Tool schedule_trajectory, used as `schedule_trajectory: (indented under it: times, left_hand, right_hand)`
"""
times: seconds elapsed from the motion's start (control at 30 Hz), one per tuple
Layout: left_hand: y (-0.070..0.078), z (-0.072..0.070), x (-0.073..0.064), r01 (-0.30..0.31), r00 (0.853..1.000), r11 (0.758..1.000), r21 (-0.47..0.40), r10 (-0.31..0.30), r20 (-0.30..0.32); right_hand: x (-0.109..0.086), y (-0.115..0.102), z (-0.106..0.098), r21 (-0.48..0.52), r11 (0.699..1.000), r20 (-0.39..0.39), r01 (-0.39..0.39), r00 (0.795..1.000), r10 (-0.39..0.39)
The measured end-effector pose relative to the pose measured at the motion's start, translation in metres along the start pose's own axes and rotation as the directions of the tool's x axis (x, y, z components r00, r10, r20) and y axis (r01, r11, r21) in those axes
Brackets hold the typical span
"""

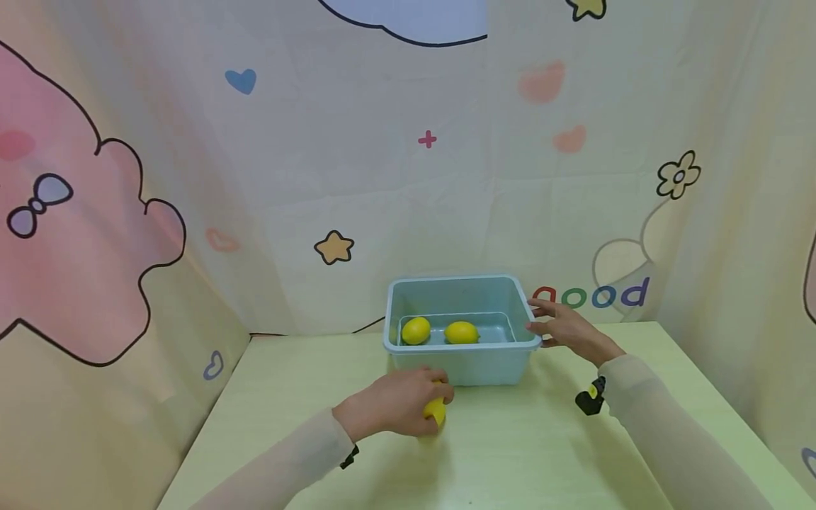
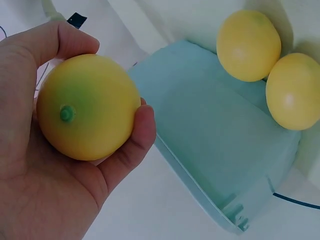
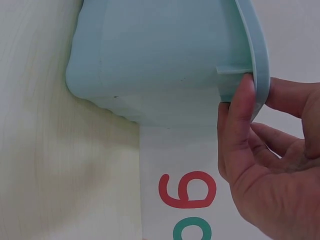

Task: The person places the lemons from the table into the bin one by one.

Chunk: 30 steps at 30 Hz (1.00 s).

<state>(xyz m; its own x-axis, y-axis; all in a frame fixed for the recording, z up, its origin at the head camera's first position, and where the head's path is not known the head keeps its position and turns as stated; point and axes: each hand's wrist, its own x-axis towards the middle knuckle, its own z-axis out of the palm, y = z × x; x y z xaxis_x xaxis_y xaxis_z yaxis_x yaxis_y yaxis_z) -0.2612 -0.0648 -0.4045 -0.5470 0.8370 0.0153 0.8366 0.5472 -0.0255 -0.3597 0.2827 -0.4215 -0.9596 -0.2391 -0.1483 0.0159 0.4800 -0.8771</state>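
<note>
My left hand (image 1: 401, 404) grips a yellow lemon (image 2: 90, 107) in front of a pale blue plastic bin (image 1: 462, 368). The left wrist view shows the lemon's green-tinged end and small nub, with thumb and fingers curled round its sides. Two more lemons appear in that view beside the bin's base, one (image 2: 249, 46) behind another (image 2: 294, 91); the left hand hides them in the head view. At the bin's right end, my right hand (image 3: 280, 160) pinches the rim between its fingers. Inside the bin lie two lemons, a left one (image 1: 416, 331) and a right one (image 1: 462, 332).
The bin stands on a light wooden table (image 1: 287, 397) close to its back edge. A printed curtain (image 1: 382, 163) hangs behind the table and along both sides. Dark camera straps (image 1: 591, 397) sit at the wrists.
</note>
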Motion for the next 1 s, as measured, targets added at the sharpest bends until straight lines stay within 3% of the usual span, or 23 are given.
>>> schedule_trajectory:
  times: [0.33, 0.77, 1.0]
  left_hand:
    - [-0.008, -0.006, 0.002, 0.042, 0.999, 0.999, 0.012, -0.042, -0.014]
    - [-0.024, -0.036, 0.005, 0.12, 0.992, 0.991, -0.054, -0.122, -0.031]
    - [-0.034, -0.042, 0.009, 0.147, 0.989, 0.987, -0.064, -0.149, -0.019]
  right_hand:
    - [-0.001, -0.001, 0.002, -0.014, 1.0, -0.016, -0.009, 1.0, 0.009]
    - [0.0, -0.001, 0.0, -0.023, 1.0, -0.004, -0.003, 1.0, 0.003]
    - [-0.003, -0.003, 0.001, -0.011, 1.0, 0.006, 0.013, 1.0, -0.013]
